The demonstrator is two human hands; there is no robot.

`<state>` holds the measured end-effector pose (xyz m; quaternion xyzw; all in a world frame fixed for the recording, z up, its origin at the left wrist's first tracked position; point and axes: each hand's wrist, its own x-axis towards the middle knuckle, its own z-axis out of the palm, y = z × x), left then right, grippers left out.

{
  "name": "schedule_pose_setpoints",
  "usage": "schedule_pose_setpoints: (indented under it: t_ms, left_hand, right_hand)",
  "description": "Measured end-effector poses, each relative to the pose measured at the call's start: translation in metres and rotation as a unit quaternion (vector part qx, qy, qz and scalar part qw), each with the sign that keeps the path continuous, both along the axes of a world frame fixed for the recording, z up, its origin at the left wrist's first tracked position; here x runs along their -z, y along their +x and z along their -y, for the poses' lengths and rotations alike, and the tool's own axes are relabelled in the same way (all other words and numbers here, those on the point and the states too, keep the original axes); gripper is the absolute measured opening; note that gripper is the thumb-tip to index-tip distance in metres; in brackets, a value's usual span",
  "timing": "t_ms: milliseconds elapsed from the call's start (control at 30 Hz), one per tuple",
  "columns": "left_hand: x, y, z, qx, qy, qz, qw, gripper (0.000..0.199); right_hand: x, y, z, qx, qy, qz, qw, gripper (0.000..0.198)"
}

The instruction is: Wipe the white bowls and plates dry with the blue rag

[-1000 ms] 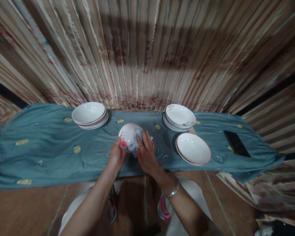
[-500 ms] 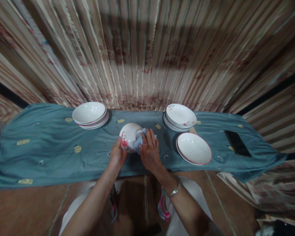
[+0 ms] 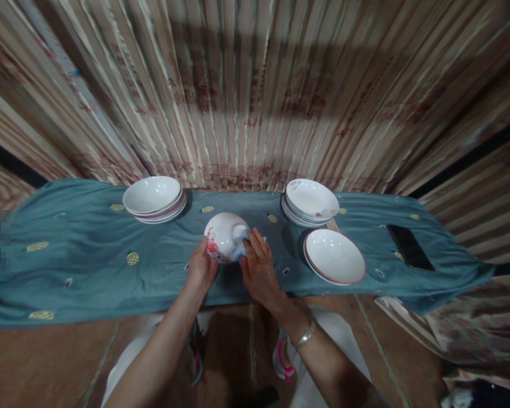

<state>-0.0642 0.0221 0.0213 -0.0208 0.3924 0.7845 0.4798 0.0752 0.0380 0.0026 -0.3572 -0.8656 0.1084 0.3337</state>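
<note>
My left hand [image 3: 202, 265] grips the rim of a white bowl [image 3: 226, 228] with red flowers on its outer side. The bowl is tilted, with its underside and foot ring facing up toward me. Pressed against the bowl's right side near the foot is a light blue cloth [image 3: 240, 249], bunched under the fingers of my right hand [image 3: 259, 266]. Part of the cloth is hidden by those fingers. A silver bracelet circles my right wrist.
A stack of white bowls [image 3: 153, 195] stands at the back left. Floral plates [image 3: 311, 199] are stacked at the back right, and red-rimmed bowls [image 3: 336, 258] sit in front of them. A black phone [image 3: 409, 247] lies farther right on the teal tablecloth [image 3: 97, 249].
My right hand and the cloth have shifted slightly on the bowl, and more of its foot ring shows. My left hand keeps its hold.
</note>
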Motion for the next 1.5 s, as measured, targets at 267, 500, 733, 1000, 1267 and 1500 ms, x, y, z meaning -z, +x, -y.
schedule_pose_setpoints:
  t_ms: [267, 500, 733, 1000, 1267, 1500]
  left_hand:
    - [-0.001, 0.003, 0.001, 0.003, -0.003, -0.027, 1.0, 0.031]
    - [0.0, 0.007, 0.004, 0.028, 0.007, -0.071, 0.997, 0.021]
    - [0.002, 0.009, 0.007, 0.033, 0.007, -0.108, 0.994, 0.016]
    - [0.006, 0.006, 0.009, 0.069, 0.014, -0.158, 0.985, 0.018]
    - [0.006, 0.006, 0.007, 0.075, 0.018, -0.164, 0.983, 0.016]
    - [-0.005, 0.01, 0.006, 0.06, 0.015, -0.149, 0.987, 0.014]
  right_hand:
    - [-0.01, 0.001, 0.005, -0.078, 0.01, -0.063, 0.995, 0.042]
    - [-0.019, -0.004, 0.003, -0.06, 0.052, -0.01, 0.997, 0.047]
    - [-0.019, -0.017, 0.003, -0.019, 0.089, 0.054, 0.994, 0.047]
    - [-0.038, -0.024, -0.013, -0.008, 0.042, 0.042, 0.998, 0.046]
    - [-0.054, -0.025, -0.033, -0.023, -0.057, -0.015, 0.998, 0.044]
    - [-0.041, -0.026, -0.058, -0.035, -0.144, -0.133, 0.98, 0.042]
